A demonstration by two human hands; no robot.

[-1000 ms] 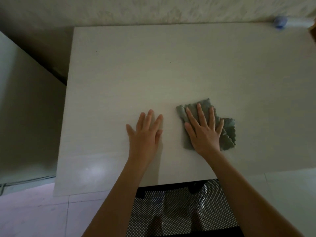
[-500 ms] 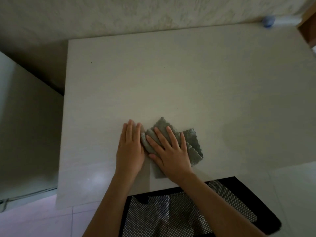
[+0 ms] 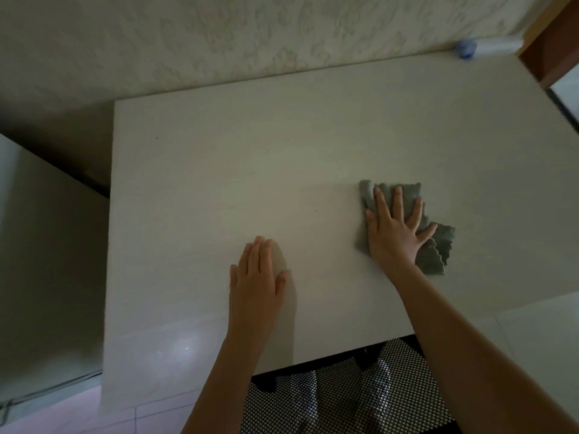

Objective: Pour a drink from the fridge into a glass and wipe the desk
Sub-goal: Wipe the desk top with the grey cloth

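A crumpled grey cloth [image 3: 435,255] lies on the white desk [image 3: 250,170], right of centre. My right hand [image 3: 393,228] presses flat on the cloth with its fingers spread and straight. My left hand [image 3: 257,277] rests palm down on the bare desk near the front edge, fingers straight and together, well left of the cloth. A bottle with a blue cap [image 3: 484,48] lies on its side at the desk's far right corner against the wall. No glass is in view.
The grey fridge [image 3: 40,261] stands left of the desk with a dark gap between them. A black mesh chair [image 3: 344,396] sits under the desk's front edge. A brown wooden frame [image 3: 551,42] rises at the far right. A patterned wall backs the desk.
My right hand has slid the cloth to the right and farther from me, away from my left hand. My left hand stays flat on the desk near the front.
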